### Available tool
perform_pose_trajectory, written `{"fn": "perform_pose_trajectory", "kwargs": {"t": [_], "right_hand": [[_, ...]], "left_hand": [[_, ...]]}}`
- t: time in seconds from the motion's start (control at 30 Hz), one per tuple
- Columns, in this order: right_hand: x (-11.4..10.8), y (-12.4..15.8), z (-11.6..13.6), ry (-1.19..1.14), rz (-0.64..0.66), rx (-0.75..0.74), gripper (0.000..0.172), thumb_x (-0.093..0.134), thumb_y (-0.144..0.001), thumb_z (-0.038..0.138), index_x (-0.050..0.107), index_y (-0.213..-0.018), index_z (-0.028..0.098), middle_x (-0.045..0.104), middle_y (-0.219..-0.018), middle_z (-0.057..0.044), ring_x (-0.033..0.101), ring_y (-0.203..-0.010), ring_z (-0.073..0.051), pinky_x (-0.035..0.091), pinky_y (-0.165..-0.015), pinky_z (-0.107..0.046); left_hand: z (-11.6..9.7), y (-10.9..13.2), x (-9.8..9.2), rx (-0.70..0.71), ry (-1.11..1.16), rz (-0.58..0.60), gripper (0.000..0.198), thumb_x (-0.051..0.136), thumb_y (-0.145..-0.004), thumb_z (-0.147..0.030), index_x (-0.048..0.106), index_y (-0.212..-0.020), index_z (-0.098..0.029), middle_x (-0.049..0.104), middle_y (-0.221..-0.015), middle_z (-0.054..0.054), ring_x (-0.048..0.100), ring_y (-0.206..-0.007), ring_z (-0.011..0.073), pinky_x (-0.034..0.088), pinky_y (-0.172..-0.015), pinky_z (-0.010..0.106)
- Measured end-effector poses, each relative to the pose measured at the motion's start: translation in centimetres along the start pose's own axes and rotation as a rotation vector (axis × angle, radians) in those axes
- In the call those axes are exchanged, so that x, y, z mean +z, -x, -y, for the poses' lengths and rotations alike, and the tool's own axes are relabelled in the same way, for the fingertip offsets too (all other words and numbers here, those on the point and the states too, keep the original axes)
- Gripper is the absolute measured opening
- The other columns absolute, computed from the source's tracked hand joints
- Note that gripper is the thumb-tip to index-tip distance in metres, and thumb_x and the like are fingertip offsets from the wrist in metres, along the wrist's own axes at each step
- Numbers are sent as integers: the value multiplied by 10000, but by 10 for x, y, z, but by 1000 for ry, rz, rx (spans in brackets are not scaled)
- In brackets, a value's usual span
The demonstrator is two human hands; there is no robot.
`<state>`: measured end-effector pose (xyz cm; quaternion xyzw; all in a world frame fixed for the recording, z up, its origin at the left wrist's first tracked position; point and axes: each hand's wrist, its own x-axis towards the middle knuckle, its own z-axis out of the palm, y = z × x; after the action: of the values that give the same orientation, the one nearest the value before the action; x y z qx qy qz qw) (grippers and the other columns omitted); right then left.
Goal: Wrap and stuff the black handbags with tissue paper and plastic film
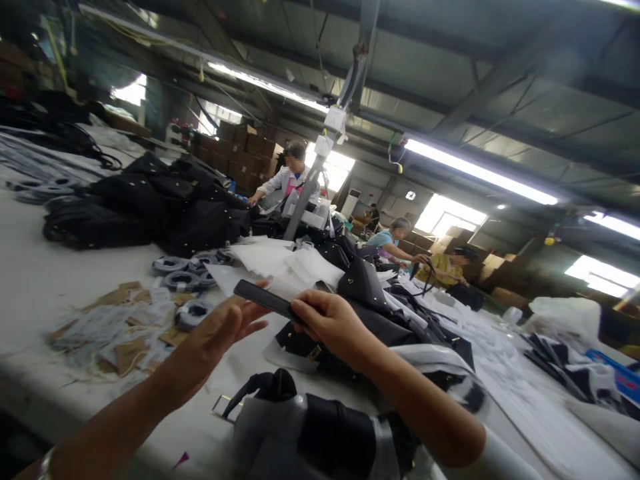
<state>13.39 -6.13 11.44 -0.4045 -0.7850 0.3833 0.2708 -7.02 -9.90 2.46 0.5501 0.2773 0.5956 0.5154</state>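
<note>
One flat, narrow, black leather-like strip [270, 302] is above the white table [30, 273], toward its near edge; it looks light, fairly stiff. The right hand [333, 323] pinches one end, a sensible hold; the left hand [220, 333] is loosely spread by the other, contact unclear.

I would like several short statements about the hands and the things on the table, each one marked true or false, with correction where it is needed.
1. The right hand holds a dark strip. True.
2. The left hand is clenched in a fist. False: it is open, close to the strip.
3. White sheets lie on the table. True.
4. The grey coils lie on the floor. False: they lie on the table.
</note>
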Motion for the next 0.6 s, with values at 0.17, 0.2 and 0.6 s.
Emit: {"fn": "perform_pose_trajectory", "kwargs": {"t": [0.17, 0.2, 0.6], "right_hand": [[-10, 19, -13, 152, 70, 67, 345, 582, -959, 455, 655, -765, 178, 633, -665, 17, 481, -579, -100, 355, -554, -219], [-9, 21, -15, 170, 101, 79, 334, 593, -952, 449, 662, -771, 177, 641, -674, 13, 487, -592, -102, 359, -565, -220], [9, 21, -34, 93, 268, 235, 220, 598, -942, 359, 705, -893, 174, 636, -656, 19, 423, -488, -76, 291, -448, -195]], "left_hand": [[94, 71, -50, -425, -542, -57, 712, 857, -657, -530, 680, -1308, -304, 632, -1428, 89, 559, -1315, 411, 502, -1054, 500], [111, 81, -53, -425, -484, -65, 723, 871, -643, -461, 671, -1318, -297, 644, -1413, 85, 567, -1310, 395, 534, -1012, 462], [107, 70, -62, -278, -78, -354, 673, 810, -716, -665, 698, -1225, -239, 765, -1175, 114, 680, -1127, 316, 509, -995, 407]]}}
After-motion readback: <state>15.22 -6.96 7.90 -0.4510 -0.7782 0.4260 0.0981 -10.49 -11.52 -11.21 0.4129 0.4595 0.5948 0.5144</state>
